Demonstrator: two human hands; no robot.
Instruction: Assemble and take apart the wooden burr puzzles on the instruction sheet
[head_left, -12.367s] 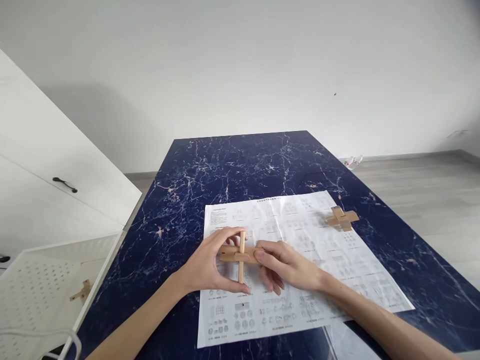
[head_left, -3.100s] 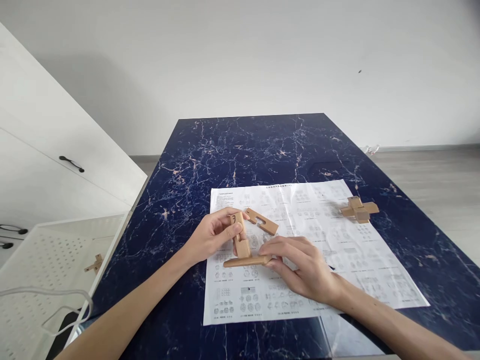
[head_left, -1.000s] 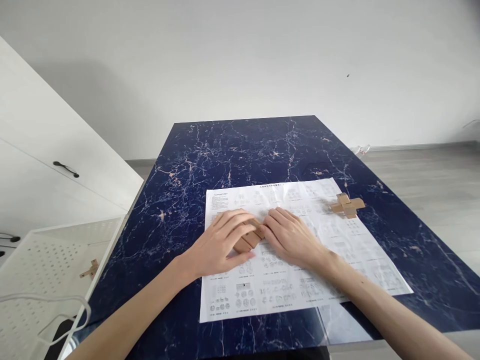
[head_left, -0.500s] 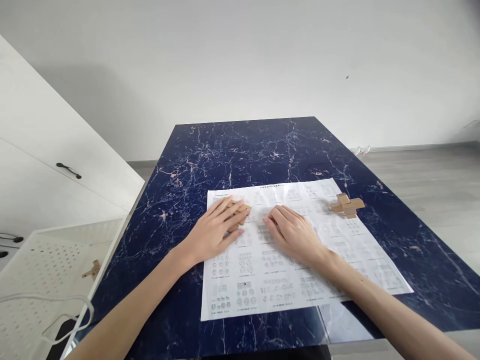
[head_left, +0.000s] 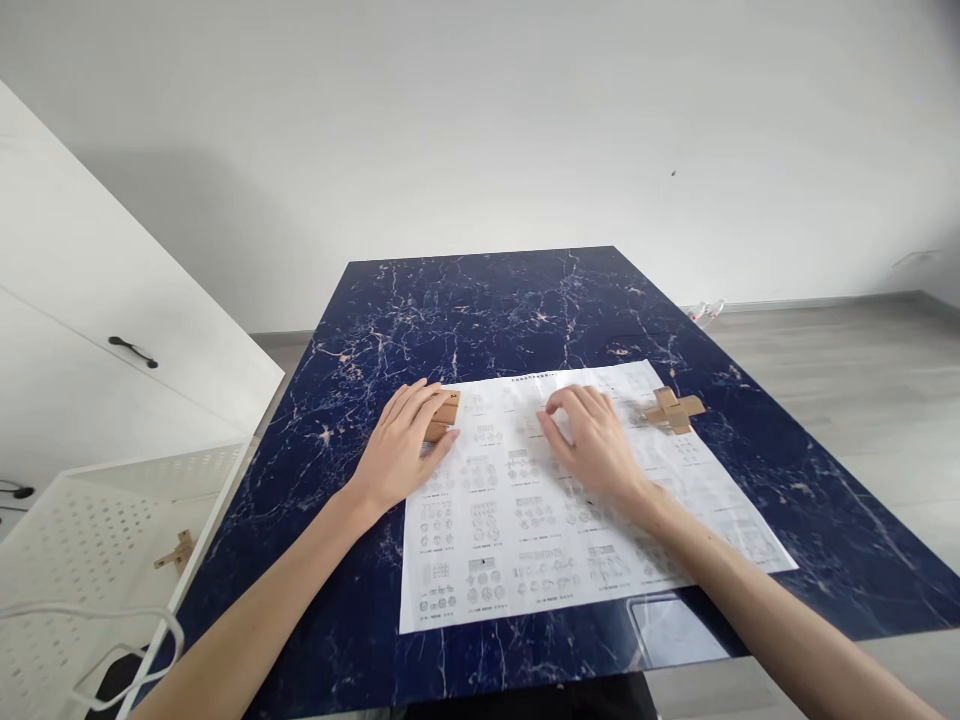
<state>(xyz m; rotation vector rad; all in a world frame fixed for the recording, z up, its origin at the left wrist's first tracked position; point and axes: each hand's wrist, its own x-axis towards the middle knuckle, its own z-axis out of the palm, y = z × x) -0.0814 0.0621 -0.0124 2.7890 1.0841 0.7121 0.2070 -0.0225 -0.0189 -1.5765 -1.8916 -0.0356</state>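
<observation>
My left hand [head_left: 400, 440] rests over several small wooden bars [head_left: 444, 415] at the left edge of the printed sheet [head_left: 495, 500]. Its fingers curve over their far side and the thumb lies along the near side, so part of the wood is hidden. One bar carries a dark mark like a 2. Over the sheet's upper middle, my right hand [head_left: 592, 435] is curled, thumb and forefinger tips close together, with nothing visible in it. A cross-shaped wooden block assembly [head_left: 675, 410] sits at the sheet's upper right edge.
The sheet, with rows of small diagrams, lies on a dark blue marbled table [head_left: 480, 310]. At lower left, a white perforated basket [head_left: 52, 540] holds another wooden cross piece [head_left: 176, 550] and a white cable [head_left: 97, 610]. A shiny rectangle [head_left: 679, 630] shows near the front edge.
My left hand has slid left with the wooden bars, uncovering the upper left of the sheet. My right hand has shifted slightly and lifted its curled fingers. The view has turned a little.
</observation>
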